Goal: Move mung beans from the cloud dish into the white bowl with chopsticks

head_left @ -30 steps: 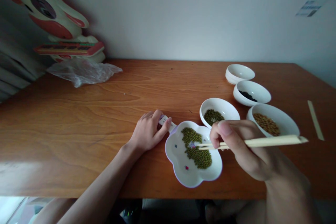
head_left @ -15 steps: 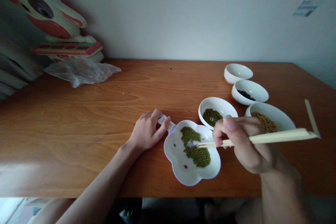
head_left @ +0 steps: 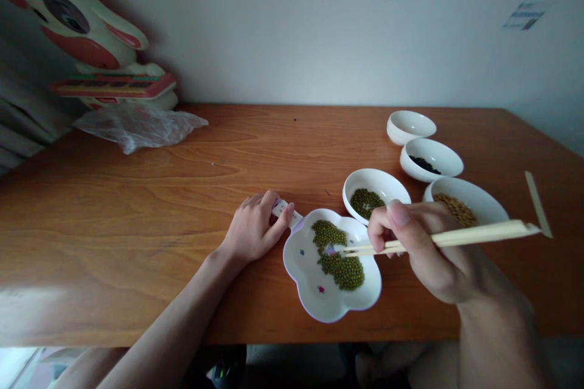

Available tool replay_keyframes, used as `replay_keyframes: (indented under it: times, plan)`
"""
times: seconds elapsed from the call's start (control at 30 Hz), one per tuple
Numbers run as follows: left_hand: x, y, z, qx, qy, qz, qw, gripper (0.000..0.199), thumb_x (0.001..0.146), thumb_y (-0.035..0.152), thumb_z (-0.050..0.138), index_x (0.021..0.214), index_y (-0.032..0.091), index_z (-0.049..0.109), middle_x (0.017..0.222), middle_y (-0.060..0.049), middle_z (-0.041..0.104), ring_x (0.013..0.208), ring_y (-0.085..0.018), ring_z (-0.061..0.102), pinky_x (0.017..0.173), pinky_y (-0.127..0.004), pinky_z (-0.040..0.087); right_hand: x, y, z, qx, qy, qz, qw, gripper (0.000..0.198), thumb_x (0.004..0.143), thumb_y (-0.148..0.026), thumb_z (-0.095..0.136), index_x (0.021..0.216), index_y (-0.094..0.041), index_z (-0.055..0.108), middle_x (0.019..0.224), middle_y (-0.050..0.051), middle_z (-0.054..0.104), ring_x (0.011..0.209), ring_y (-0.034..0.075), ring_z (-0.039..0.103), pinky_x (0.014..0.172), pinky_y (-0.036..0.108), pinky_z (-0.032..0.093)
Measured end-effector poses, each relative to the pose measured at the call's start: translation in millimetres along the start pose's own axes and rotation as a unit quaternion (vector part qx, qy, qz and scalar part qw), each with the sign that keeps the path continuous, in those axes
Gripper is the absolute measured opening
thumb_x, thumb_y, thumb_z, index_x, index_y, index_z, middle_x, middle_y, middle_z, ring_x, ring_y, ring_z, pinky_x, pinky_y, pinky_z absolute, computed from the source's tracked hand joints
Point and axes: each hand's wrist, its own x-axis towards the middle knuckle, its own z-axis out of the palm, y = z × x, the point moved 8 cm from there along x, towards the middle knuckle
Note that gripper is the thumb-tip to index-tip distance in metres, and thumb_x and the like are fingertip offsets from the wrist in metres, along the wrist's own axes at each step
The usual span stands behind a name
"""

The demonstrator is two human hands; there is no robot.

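Note:
My left hand is closed around the short handle of a white flower-shaped dish with a purple rim. Green mung beans lie in the dish in two joined patches. In my right hand is a pair of chopsticks, their tips over the middle of the dish among the beans. Whether the tips pinch a bean is too small to tell. Just behind the dish stands a round white bowl with more mung beans, partly hidden by my right hand.
A white bowl of tan grains, one with black beans, and another white bowl stand at right. A pale strip lies at far right. A plastic bag and cow-shaped toy keyboard are at back left.
The whole view has shifted slightly, with things appearing a little further left. My left hand keeps its hold on the dish handle, and the chopstick tips stay over the beans.

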Motion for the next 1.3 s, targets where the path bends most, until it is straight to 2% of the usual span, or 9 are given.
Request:
replay_keyframes:
  times: [0.3,0.67,1.0,1.13,1.23,1.3]
  plan:
    - [0.2,-0.1,0.2,0.001,0.001,0.002,1.000,0.037,0.104,0.053,0.040,0.087,0.022,0.051,0.077,-0.004,0.062,0.072,-0.022,0.061,0.069,-0.034,0.044,3.6,-0.1,-0.6,-0.019,0.008,0.004,1.000,0.051,0.109,-0.041,0.035,0.070,-0.021,0.060,0.062,-0.002,0.063,0.059,0.012,0.059,0.062,0.029,0.043]
    - [-0.2,-0.6,1.5,-0.008,-0.003,0.000,1.000,0.037,0.104,0.053,0.041,0.088,0.022,0.050,0.078,-0.004,0.061,0.073,-0.022,0.060,0.070,-0.034,0.043,4.4,2.0,4.5,0.006,0.005,-0.006,1.000,0.054,0.111,-0.040,0.032,0.069,-0.020,0.059,0.063,-0.002,0.061,0.059,0.011,0.058,0.063,0.029,0.041]
    - [-0.4,-0.7,0.5,-0.011,-0.002,0.002,1.000,0.037,0.104,0.052,0.041,0.086,0.022,0.049,0.077,-0.003,0.060,0.072,-0.021,0.058,0.069,-0.034,0.042,2.2,5.9,-3.0,0.021,0.047,-0.018,0.999,0.059,0.111,-0.039,0.031,0.064,-0.021,0.061,0.057,-0.001,0.060,0.053,0.012,0.055,0.059,0.031,0.041]
    - [-0.6,0.4,0.1,-0.008,0.001,0.006,1.000,0.037,0.104,0.052,0.041,0.085,0.022,0.048,0.077,-0.003,0.060,0.071,-0.021,0.058,0.068,-0.033,0.041,-8.3,7.4,-24.7,0.012,0.118,-0.005,0.993,0.064,0.109,-0.046,0.029,0.059,-0.023,0.062,0.056,0.002,0.061,0.054,0.016,0.056,0.058,0.035,0.039]
    - [-0.2,0.7,-0.1,-0.004,0.003,0.005,1.000,0.037,0.104,0.053,0.041,0.085,0.022,0.047,0.077,-0.003,0.060,0.071,-0.021,0.058,0.067,-0.033,0.041,-23.2,14.0,-54.8,-0.014,0.238,0.014,0.971,0.072,0.106,-0.057,0.028,0.054,-0.024,0.065,0.055,0.005,0.063,0.057,0.020,0.058,0.054,0.037,0.038]
    - [0.3,0.7,0.3,-0.002,0.001,0.004,1.000,0.037,0.104,0.053,0.041,0.085,0.022,0.048,0.076,-0.003,0.060,0.071,-0.021,0.058,0.067,-0.033,0.041,-37.3,20.9,-77.0,-0.063,0.345,0.041,0.936,0.073,0.106,-0.059,0.027,0.054,-0.023,0.066,0.051,0.006,0.060,0.053,0.020,0.055,0.048,0.036,0.034]
